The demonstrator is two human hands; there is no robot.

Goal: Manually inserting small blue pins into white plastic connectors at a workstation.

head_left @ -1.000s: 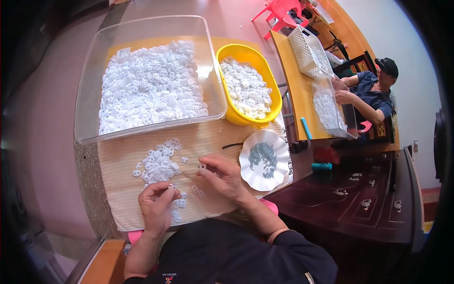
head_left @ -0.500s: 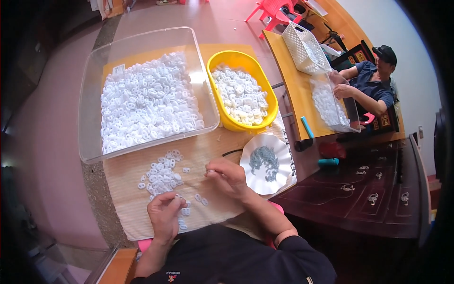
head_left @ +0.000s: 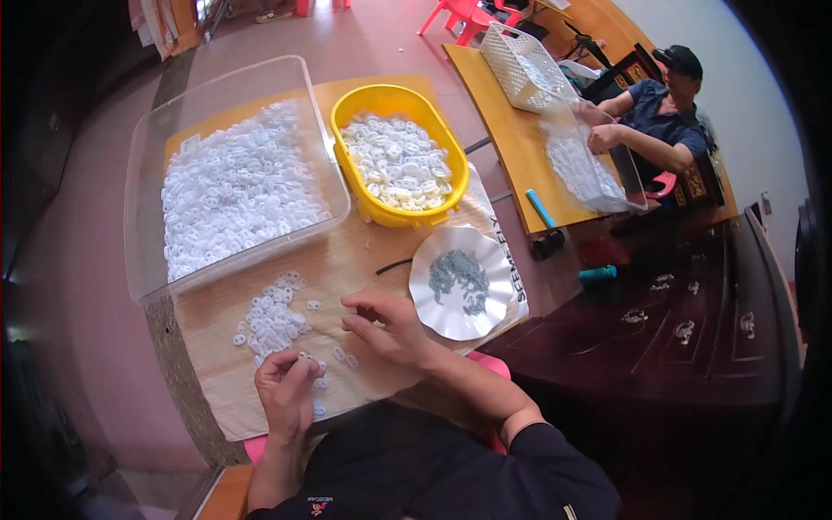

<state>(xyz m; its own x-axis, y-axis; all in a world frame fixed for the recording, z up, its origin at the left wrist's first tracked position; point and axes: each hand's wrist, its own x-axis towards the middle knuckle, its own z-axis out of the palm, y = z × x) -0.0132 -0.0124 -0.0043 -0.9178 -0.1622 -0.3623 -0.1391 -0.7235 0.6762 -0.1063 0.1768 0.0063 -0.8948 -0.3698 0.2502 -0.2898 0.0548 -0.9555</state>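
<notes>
Head view: The left hand [head_left: 286, 390] had its grip clamped, thumb against index finger, on a small white plastic piece [head_left: 304, 356] at the near end of a heap of loose white oval pieces [head_left: 274, 319] on the cream-cloth-covered bench [head_left: 232, 390]. Fingertips hid most of the held piece; its direction and long axis could not be determined. Two separate white oval pieces [head_left: 339, 354] between the hands slanted lengthwise from upper left to lower right. The right hand [head_left: 387, 327] pointed left; whether its grip was apart or clamped could not be determined.
</notes>
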